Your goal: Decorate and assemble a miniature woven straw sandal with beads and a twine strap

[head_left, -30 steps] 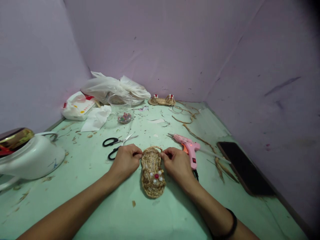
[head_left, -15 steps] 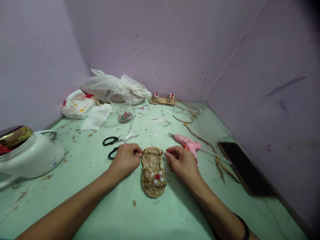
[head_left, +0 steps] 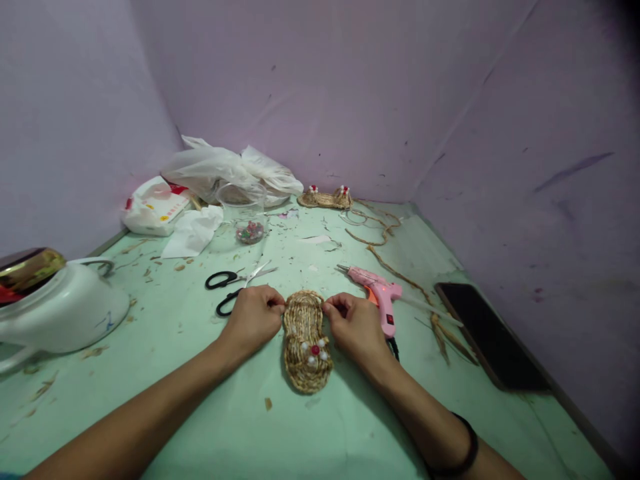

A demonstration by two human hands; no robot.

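Observation:
A small woven straw slipper (head_left: pixel 303 333) lies lengthwise on the green table before me. A flower of white beads round a red one (head_left: pixel 315 350) sits on its near part. A thin straw cord (head_left: pixel 306 293) curves across the slipper's far end. My left hand (head_left: pixel 256 313) pinches the cord's left end at the slipper's edge. On the opposite side my right hand (head_left: pixel 353 327) is closed in a pinch at the cord's right end; its fingertips partly hide the cord. A pink glue gun (head_left: pixel 377 287) lies beyond my right hand, black-handled scissors (head_left: pixel 233 283) beyond my left.
At the right edge lies a phone (head_left: pixel 490 337), with straw strands (head_left: pixel 443 337) beside it. A clear cup of beads (head_left: pixel 250 230), plastic bags (head_left: pixel 230 170) and a finished-looking pair of slippers (head_left: pixel 325 199) stand along the back. A white pot (head_left: pixel 75 310) is at left.
My right hand has moved slightly left, its fingertips now close against the slipper's edge. The cord has shifted toward the slipper's far rim. More of the glue gun's handle shows.

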